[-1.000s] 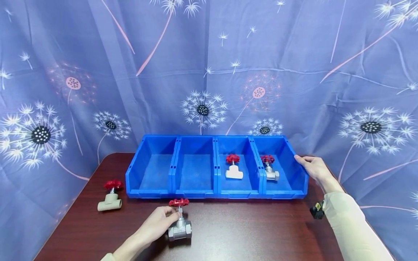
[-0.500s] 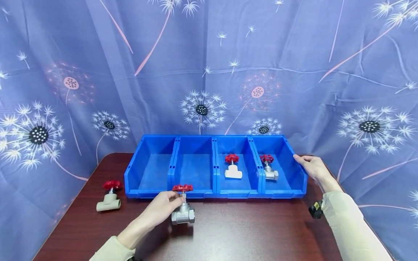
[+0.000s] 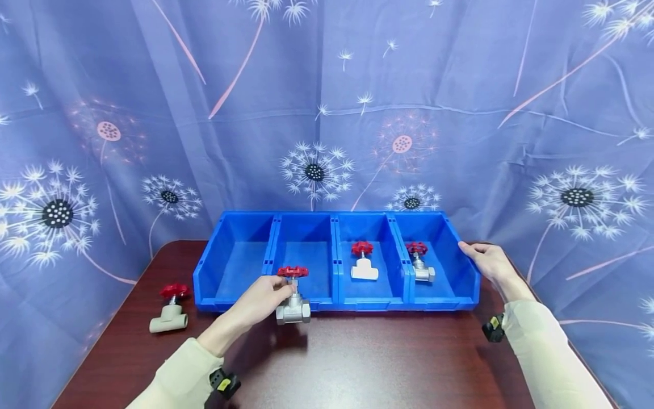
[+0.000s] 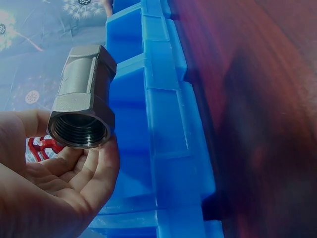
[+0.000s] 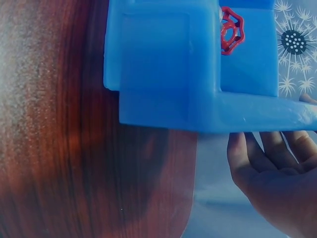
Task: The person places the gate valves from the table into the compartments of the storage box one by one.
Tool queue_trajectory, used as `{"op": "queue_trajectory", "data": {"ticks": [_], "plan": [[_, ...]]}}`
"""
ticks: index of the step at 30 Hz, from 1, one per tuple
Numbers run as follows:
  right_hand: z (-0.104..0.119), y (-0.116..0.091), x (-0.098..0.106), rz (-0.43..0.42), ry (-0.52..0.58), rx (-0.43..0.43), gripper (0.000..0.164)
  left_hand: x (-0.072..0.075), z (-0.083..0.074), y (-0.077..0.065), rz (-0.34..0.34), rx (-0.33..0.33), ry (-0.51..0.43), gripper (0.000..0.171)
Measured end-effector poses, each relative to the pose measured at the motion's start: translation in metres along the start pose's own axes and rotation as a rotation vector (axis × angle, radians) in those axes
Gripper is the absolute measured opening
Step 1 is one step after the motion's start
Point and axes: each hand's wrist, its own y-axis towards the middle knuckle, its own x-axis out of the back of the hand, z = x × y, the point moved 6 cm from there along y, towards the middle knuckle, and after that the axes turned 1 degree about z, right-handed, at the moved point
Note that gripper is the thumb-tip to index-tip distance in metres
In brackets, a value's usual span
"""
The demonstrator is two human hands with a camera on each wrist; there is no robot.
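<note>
My left hand (image 3: 263, 298) grips a metal gate valve (image 3: 293, 309) by its stem, just under the red handwheel. It holds the valve upright above the table, before the front lip of the second blue bin (image 3: 304, 221) from the left; in the left wrist view the valve's threaded end (image 4: 81, 131) faces the camera. My right hand (image 3: 493, 264) holds the outer side wall of the rightmost blue bin (image 3: 467, 278), with fingers against its outside. A white valve (image 3: 364, 268) stands in the third bin. A smaller metal valve (image 3: 423, 270) stands in the rightmost bin.
A beige tee-shaped valve (image 3: 170, 318) with a red handwheel stands on the brown table (image 3: 383, 363), left of the joined bins. The leftmost bin (image 3: 245, 267) holds nothing visible. A patterned blue curtain (image 3: 245, 142) hangs close behind the bins.
My left hand has raised the metal gate valve and carried it forward and slightly right, from near the tabletop to the second bin's front lip. My right hand stays on the bin wall.
</note>
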Motion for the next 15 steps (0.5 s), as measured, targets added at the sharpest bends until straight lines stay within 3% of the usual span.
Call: {"op": "queue_trajectory", "data": {"ticks": [6,15], "plan": [[0.001,0.002,-0.001,-0.014,-0.001,0.03,0.076,0.0,-0.004,0.012,-0.001,0.016,-0.027,0.023],[-0.002,0.001,-0.001,0.02,0.009,-0.017,0.081,-0.001,-0.008,0.029,0.019,0.056,-0.068,0.025]]}}
